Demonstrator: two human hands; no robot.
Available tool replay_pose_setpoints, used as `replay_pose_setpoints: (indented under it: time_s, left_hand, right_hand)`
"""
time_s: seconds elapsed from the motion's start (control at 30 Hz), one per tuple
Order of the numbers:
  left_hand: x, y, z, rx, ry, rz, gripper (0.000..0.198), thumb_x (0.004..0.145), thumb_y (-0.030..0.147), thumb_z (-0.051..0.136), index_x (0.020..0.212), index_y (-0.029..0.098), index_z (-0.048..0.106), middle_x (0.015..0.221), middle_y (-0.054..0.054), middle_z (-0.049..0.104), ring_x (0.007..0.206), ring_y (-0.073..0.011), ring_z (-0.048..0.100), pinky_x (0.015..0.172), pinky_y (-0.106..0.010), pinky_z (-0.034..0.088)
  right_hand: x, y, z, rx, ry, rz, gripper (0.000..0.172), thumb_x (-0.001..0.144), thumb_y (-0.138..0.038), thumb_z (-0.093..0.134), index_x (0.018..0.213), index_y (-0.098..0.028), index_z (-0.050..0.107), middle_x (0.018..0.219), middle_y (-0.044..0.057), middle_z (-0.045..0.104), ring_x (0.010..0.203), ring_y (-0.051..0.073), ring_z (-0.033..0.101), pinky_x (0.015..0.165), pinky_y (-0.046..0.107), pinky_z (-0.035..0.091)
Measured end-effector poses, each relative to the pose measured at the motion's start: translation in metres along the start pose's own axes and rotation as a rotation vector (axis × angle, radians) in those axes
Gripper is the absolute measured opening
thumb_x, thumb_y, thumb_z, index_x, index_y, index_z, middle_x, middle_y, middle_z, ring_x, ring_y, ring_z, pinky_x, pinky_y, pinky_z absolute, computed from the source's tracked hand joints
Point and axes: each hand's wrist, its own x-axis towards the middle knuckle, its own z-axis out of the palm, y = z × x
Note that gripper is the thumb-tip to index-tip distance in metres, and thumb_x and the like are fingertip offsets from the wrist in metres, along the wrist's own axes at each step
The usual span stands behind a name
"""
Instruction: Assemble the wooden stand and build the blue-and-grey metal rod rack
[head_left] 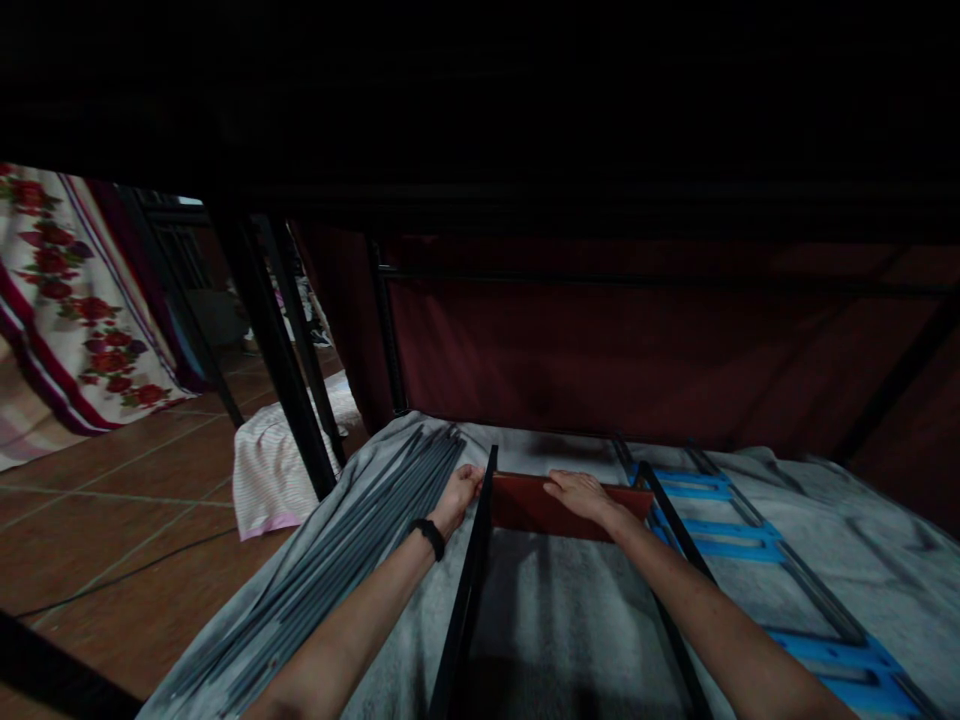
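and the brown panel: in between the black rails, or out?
In: the brown panel spans from the left rail to the right rail, right hand on its top edge. Whether it's fastened, cannot tell.

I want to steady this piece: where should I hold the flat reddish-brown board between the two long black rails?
The board is probably best gripped by its upper edge, from above, near the middle: it stands on edge, its ends by the rails, leaving that long edge easiest to reach. The right hand lies over it.
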Motion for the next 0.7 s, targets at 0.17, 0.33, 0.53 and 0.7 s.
replay_pose_setpoints:
  time_s: [0.17,0.33,0.53,0.7]
  left_hand:
    - [-0.0018,-0.0002,-0.0012,-0.022,-0.022,0.065,0.026,0.068,0.032,0.077,0.077,0.018,0.059,0.067,0.003,0.058,0.061,-0.0092,0.053,0.058,-0.020,0.040]
    - [-0.0017,-0.0003,-0.0013,-0.018,-0.014,0.034,0.034,0.073,0.046,0.073,0.068,0.017,0.055,0.058,0.003,0.052,0.052,-0.0090,0.045,0.051,-0.021,0.034]
    - [0.0010,-0.0020,0.0007,-0.037,-0.015,0.065,0.030,0.065,0.040,0.076,0.075,0.018,0.059,0.062,0.004,0.055,0.056,-0.0097,0.048,0.055,-0.021,0.036]
    - [0.0004,-0.0099,-0.0004,-0.033,-0.032,0.035,0.041,0.063,0.054,0.074,0.066,0.018,0.054,0.057,0.003,0.053,0.052,-0.0103,0.045,0.052,-0.023,0.034]
  right_hand:
    - [-0.0014,-0.0010,-0.0024,-0.014,-0.018,-0.011,0.045,0.104,-0.046,0.029,0.124,-0.022,0.062,0.127,0.010,0.069,0.118,0.024,0.064,0.097,0.034,0.042]
    - [-0.0016,-0.0023,-0.0047,-0.025,-0.040,0.006,0.042,0.103,-0.046,0.031,0.121,-0.024,0.062,0.122,0.009,0.071,0.113,0.024,0.066,0.093,0.034,0.043]
    - [-0.0031,-0.0045,-0.0081,-0.024,-0.051,0.017,0.043,0.103,-0.047,0.030,0.120,-0.024,0.062,0.121,0.010,0.071,0.112,0.025,0.066,0.091,0.035,0.044]
    - [-0.0041,-0.0058,-0.0084,-0.031,-0.052,0.034,0.043,0.103,-0.047,0.030,0.120,-0.023,0.062,0.119,0.010,0.071,0.110,0.026,0.066,0.092,0.036,0.043]
